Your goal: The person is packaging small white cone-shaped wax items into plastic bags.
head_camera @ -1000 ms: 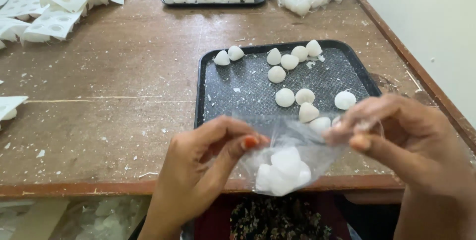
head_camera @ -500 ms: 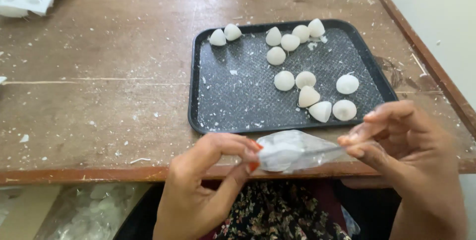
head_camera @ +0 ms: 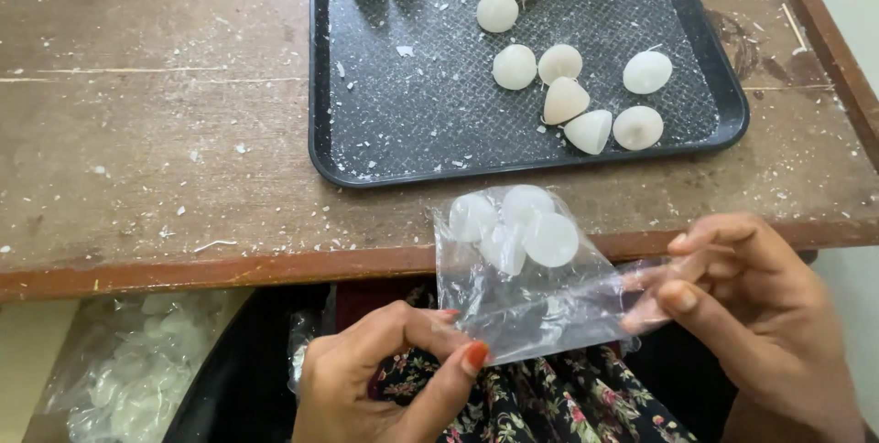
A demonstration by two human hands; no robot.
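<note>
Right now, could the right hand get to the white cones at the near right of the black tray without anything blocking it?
Probably yes. Nothing stands between the right hand and the white cones on the black tray; only bare table edge lies between them. But it pinches the clear bag, shared with the left hand, so it would have to let go.

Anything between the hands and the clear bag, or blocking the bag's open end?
Nothing visible does. The left hand and right hand both pinch the bag directly at its near edge. The white pieces sit bunched at the far end.

Small packing workshop, scuffed wooden worktable (head_camera: 165,159), black tray (head_camera: 366,168)
</note>
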